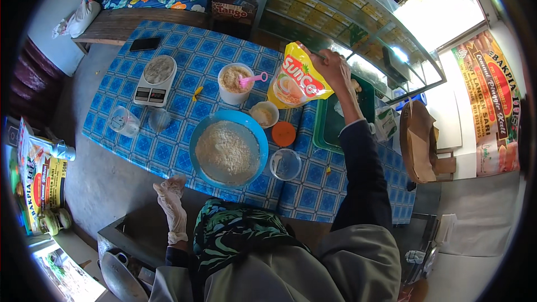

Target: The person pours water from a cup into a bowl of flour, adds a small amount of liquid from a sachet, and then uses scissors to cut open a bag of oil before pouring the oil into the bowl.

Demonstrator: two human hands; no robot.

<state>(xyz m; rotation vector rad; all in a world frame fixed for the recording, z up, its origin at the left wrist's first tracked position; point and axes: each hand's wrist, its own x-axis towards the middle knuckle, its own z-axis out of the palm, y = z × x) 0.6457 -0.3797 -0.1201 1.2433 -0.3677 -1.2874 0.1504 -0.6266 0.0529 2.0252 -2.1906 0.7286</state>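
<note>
Watching remotely, I see the right hand (335, 74), fingers clamped on a top corner of the yellow pouch (293, 78), between one and two o'clock from the blue basin (194, 148). The gloved left hand (171, 198), past seven, is by the table's near edge; whether its fingers part, I cannot tell. The basin sits close to that edge. Cloth (159, 148) shows at nine, toward the clear cup (124, 122); the white tub (234, 97) stands at twelve.

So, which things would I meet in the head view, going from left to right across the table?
Clear cup, white kitchen scale, small yellow object, white tub, yellow pouch gripped by the right hand.
</note>
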